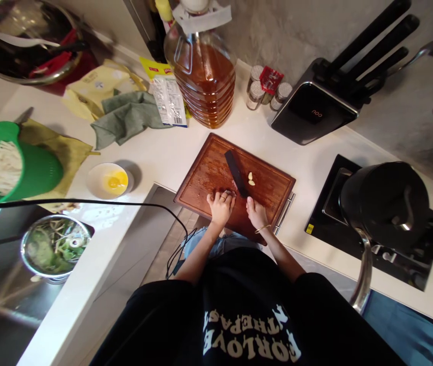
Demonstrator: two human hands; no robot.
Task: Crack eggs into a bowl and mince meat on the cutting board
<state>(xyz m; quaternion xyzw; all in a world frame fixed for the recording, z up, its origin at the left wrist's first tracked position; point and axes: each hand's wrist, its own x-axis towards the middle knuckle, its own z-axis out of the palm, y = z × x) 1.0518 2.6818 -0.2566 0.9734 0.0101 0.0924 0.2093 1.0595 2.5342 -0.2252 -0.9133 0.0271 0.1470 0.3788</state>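
As our right hand [256, 212] closes round the black knife [235, 170] at mid-frame, our left hand [221, 208] curls over a small food piece [231, 193], its hold unclear. Garlic cloves [251, 179] share our cutting board [277, 178]. At left, a cable [87, 202] crosses our view; at upper right, a knife block [308, 109] seemingly reads "noo"; our shirt [247, 282], at bottom, says "THE PAST".

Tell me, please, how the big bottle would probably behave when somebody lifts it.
The big bottle is probably heavy, since amber liquid fills much of it. The liquid may slosh when tilted. Its ridged wall looks like plastic, so it might flex slightly.
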